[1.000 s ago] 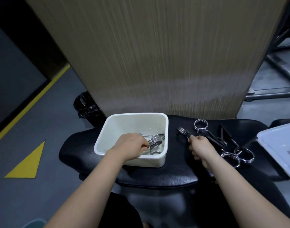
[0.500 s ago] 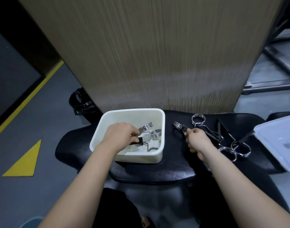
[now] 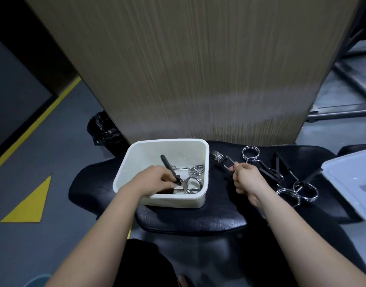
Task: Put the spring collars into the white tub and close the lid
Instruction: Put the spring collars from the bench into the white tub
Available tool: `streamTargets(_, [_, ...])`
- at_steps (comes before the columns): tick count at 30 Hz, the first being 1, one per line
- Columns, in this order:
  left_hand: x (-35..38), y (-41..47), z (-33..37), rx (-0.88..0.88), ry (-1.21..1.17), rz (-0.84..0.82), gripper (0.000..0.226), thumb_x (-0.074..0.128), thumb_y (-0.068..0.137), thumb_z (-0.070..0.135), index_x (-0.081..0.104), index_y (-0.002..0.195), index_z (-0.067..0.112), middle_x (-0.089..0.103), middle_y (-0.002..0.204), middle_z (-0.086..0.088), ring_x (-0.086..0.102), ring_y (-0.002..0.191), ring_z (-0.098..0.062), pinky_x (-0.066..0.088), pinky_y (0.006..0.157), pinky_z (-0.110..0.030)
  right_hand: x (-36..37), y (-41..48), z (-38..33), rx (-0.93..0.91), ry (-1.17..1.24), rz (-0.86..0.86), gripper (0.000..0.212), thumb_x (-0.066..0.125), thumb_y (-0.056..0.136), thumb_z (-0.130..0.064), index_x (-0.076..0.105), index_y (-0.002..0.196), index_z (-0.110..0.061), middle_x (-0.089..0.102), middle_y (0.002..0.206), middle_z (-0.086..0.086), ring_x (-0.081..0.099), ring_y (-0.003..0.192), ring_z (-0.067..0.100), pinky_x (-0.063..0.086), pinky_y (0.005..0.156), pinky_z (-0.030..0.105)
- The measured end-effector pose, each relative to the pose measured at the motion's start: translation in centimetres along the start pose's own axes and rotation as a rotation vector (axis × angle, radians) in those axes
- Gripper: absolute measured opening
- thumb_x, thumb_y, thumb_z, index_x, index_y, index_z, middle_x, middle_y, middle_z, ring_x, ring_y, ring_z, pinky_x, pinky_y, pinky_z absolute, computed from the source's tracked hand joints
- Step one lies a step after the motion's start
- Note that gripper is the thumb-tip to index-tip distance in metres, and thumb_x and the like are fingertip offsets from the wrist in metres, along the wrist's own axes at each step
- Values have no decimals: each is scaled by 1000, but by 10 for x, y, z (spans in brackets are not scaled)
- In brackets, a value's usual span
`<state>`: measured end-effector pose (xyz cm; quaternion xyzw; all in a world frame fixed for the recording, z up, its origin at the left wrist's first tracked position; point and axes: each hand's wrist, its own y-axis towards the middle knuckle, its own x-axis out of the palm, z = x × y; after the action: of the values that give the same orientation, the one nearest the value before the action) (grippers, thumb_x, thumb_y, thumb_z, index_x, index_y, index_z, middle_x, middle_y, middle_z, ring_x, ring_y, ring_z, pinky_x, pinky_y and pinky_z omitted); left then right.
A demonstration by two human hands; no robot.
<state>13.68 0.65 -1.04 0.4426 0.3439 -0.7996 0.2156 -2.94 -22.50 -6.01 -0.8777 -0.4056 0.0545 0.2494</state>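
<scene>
The white tub (image 3: 136,158) stands open on a black padded bench (image 3: 194,220). Inside it lie two chrome spring collars: one (image 3: 192,184) near the front wall, another (image 3: 197,169) behind it. My left hand (image 3: 152,180) is down in the tub, fingers pinched on the black handles of the front collar. My right hand (image 3: 247,177), just right of the tub, holds a third spring collar (image 3: 219,156) by its handles, coil pointing at the tub's far right corner. Further collars rest on the bench: one (image 3: 250,153) behind my right hand, two (image 3: 296,192) linked to its right.
The tub's white lid (image 3: 352,179) lies at the right edge, overhanging the bench. A tall wooden panel (image 3: 188,69) rises directly behind the tub. A black bin bag (image 3: 104,129) sits on the grey floor to the left, near yellow floor markings (image 3: 28,201).
My left hand drew back toward the tub's front, swinging the collar's handles up. My right hand lifted its collar slightly and held beside the tub.
</scene>
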Motion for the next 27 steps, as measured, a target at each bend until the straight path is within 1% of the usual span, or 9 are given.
streamTargets(3, [5, -5, -7, -126, -35, 34, 21, 67, 91, 41, 75, 100, 24, 74, 97, 3, 66, 95, -17, 51, 88, -32, 2, 0, 0, -13, 17, -6, 26, 39, 108, -28, 54, 93, -12, 35, 44, -10, 24, 33, 4, 21, 34, 18])
streamTargets(7, [10, -4, -8, -234, -86, 46, 35, 60, 90, 54, 56, 112, 28, 71, 99, 1, 67, 91, -21, 51, 86, -34, 4, -3, -4, -62, 117, -46, 25, 40, 108, -28, 53, 93, -13, 33, 47, -9, 23, 37, 6, 19, 37, 20])
streamTargets(11, [12, -7, 4, -153, -134, 160, 34, 47, 96, 55, 51, 128, 45, 75, 79, 8, 68, 73, -10, 56, 79, -36, 5, -5, -9, -120, 259, -107, 26, 41, 108, -29, 54, 92, -14, 31, 54, -4, 20, 38, 7, 17, 37, 20])
streamTargets(13, [16, -11, 15, -119, -138, 224, 40, 40, 95, 62, 49, 131, 51, 74, 76, 11, 68, 76, -10, 57, 79, -39, 6, -7, -11, -143, 298, -140, 26, 42, 108, -30, 55, 93, -13, 31, 55, -3, 21, 40, 8, 19, 37, 20])
streamTargets(15, [21, -15, 26, -87, -107, 273, 44, 33, 93, 69, 53, 128, 52, 74, 79, 13, 68, 83, -12, 55, 84, -41, 6, -9, -13, -164, 319, -173, 26, 43, 107, -31, 56, 94, -13, 31, 55, -3, 23, 41, 9, 20, 37, 21])
streamTargets(18, [20, -16, 43, -43, -324, 377, 40, 32, 94, 70, 57, 117, 49, 72, 74, 13, 66, 63, -11, 57, 78, -44, 7, -13, -15, -200, 345, -235, 26, 42, 108, -30, 57, 94, -13, 29, 56, -2, 22, 41, 10, 22, 37, 21])
streamTargets(20, [16, -15, 53, 21, -406, 486, 41, 38, 95, 66, 45, 133, 54, 69, 83, 12, 66, 69, -12, 56, 79, -44, 6, -16, -17, -228, 356, -305, 24, 42, 108, -29, 57, 96, -13, 27, 57, -2, 22, 42, 10, 23, 39, 21])
streamTargets(24, [3, -20, 72, 206, -374, 652, 72, 54, 97, 51, 10, 153, 53, 46, 122, 15, 61, 98, -5, 53, 78, -29, 2, -22, -23, -294, 325, -440, 23, 45, 106, -27, 60, 102, -10, 27, 56, -2, 24, 43, 10, 25, 44, 23])
streamTargets(27, [-8, -26, 78, 296, -513, 573, 68, 61, 93, 50, 24, 150, 54, 45, 132, 18, 57, 112, -1, 50, 82, -21, 2, -26, -23, -339, 235, -492, 27, 52, 99, -30, 67, 103, -8, 28, 57, -1, 27, 46, 11, 30, 46, 23])
